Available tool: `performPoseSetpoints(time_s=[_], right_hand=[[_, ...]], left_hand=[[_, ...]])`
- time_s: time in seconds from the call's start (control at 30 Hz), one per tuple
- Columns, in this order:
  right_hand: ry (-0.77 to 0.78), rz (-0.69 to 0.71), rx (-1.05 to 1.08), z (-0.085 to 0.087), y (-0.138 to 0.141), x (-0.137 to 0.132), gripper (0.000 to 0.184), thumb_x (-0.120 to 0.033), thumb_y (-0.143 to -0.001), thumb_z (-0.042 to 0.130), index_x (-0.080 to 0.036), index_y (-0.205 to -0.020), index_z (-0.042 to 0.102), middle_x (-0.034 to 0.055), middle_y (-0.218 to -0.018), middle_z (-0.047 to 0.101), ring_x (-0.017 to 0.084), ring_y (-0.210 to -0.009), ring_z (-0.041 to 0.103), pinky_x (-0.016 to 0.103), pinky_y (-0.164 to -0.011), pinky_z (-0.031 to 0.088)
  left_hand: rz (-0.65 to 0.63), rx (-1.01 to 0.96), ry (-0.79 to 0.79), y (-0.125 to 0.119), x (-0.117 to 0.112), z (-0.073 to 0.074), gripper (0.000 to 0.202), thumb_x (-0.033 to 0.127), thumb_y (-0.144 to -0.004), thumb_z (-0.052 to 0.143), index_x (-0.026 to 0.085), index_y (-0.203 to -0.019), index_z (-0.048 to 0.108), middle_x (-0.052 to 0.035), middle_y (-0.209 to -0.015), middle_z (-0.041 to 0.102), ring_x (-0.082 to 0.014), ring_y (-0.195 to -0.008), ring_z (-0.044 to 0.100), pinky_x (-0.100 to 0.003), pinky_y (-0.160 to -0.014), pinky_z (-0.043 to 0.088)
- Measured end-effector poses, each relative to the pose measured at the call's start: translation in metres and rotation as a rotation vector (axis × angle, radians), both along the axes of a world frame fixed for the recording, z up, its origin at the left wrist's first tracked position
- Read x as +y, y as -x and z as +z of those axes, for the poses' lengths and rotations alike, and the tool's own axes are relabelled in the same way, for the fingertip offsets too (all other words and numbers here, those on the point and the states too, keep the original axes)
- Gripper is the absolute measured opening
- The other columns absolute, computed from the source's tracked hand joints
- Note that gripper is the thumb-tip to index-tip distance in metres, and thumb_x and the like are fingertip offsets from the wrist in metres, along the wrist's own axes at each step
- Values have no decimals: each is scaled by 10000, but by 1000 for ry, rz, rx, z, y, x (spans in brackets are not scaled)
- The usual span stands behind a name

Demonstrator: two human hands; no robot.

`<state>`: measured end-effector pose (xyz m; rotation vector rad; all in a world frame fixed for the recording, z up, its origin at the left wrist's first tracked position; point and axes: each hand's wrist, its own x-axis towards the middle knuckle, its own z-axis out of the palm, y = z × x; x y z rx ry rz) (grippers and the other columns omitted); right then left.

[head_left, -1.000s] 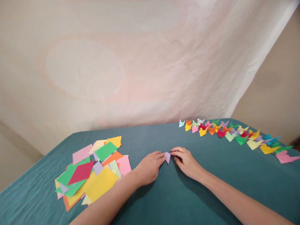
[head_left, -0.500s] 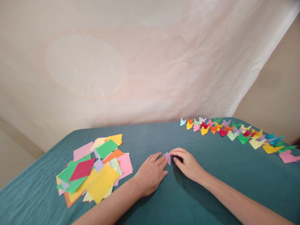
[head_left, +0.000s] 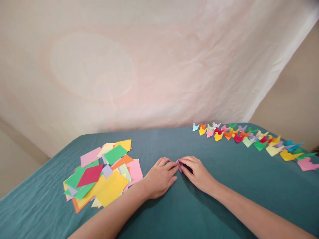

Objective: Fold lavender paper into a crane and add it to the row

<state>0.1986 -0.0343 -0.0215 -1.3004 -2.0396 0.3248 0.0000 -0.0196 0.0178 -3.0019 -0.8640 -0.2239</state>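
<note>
Folded lilac paper (head_left: pixel 179 165) between fingertips (head_left: pixel 185 161), rippled teal cloth (head_left: pixel 37 199) around

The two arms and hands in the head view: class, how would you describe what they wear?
The left hand and right hand are ungloved, with no ring visible. No sleeve, watch or bracelet shows on the left forearm or right forearm.

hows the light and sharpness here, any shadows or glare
Head view: soft light, a dark shadow below the right hand, no strong glare on the teal tablecloth; also head view: the purple paper is small and partly covered, its creases unclear.
</note>
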Motion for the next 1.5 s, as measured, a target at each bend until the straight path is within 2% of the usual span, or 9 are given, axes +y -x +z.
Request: performPoseSetpoints(time_s=[0.23,0.47,0.63,0.77,0.87,0.97,1.07,1.27,1.5], right_hand=[[-31,19,-68,-3,-1,0,274,-205,-888,466,-263,-1129,582,44,-1043,620,190,-957,545,358,-828,418],[-40,53,-99,-1,0,0,303,-205,-903,441,-284,-1169,561,50,-1048,600,195,-956,533,371,-822,417],[-38,58,-130,0,-1,-1,312,-199,-898,448,-286,-1177,557,52,-1059,593,199,-962,527,374,-824,416],[-43,51,-137,2,0,-3,305,-204,-905,436,-291,-1167,566,52,-1053,595,197,-961,529,371,-823,417],[-42,56,-152,1,-1,-2,301,-212,-903,440,-294,-1159,575,53,-1054,596,197,-963,532,367,-815,420],[-29,53,-173,1,-1,-1,297,-220,-897,453,-298,-1153,582,51,-1054,594,197,-964,530,366,-815,418],[-13,42,-187,2,-1,-1,291,-218,-891,466,-301,-1139,594,49,-1044,591,198,-961,523,366,-819,412],[-22,34,-226,5,-1,-2,254,-208,-890,460,-266,-1068,632,56,-1049,584,202,-972,509,369,-829,405],[-53,54,-306,8,0,-2,251,-200,-898,440,-230,-1042,643,77,-1032,589,210,-967,514,371,-820,417]], left_hand=[[-54,-19,29,4,1,2,379,308,-937,329,188,-1278,440,-57,-1260,510,-208,-1190,388,-366,-1030,286],[-44,-11,30,7,2,3,339,285,-931,358,210,-1242,470,-46,-1212,536,-224,-1148,409,-392,-1005,314],[-86,-18,45,9,6,1,356,278,-926,368,236,-1267,460,-43,-1253,511,-232,-1199,374,-410,-1026,299],[-139,-33,98,13,11,2,352,268,-920,377,277,-1254,488,-34,-1304,472,-216,-1221,374,-400,-1052,281],[-181,-78,168,15,16,3,350,218,-919,361,263,-1228,517,-33,-1288,494,-188,-1204,405,-360,-1047,301],[-130,-150,206,14,18,1,350,154,-908,339,224,-1173,557,-43,-1191,560,-167,-1116,473,-325,-994,361],[-64,-184,176,10,17,-3,349,146,-898,347,208,-1180,544,-53,-1167,564,-177,-1075,481,-337,-965,381],[-27,-133,94,5,13,-9,389,250,-928,346,204,-1309,411,-40,-1333,458,-203,-1212,372,-393,-1031,312],[-37,-70,52,6,14,-9,385,300,-942,318,209,-1299,429,-36,-1338,463,-207,-1251,341,-395,-1045,289]])
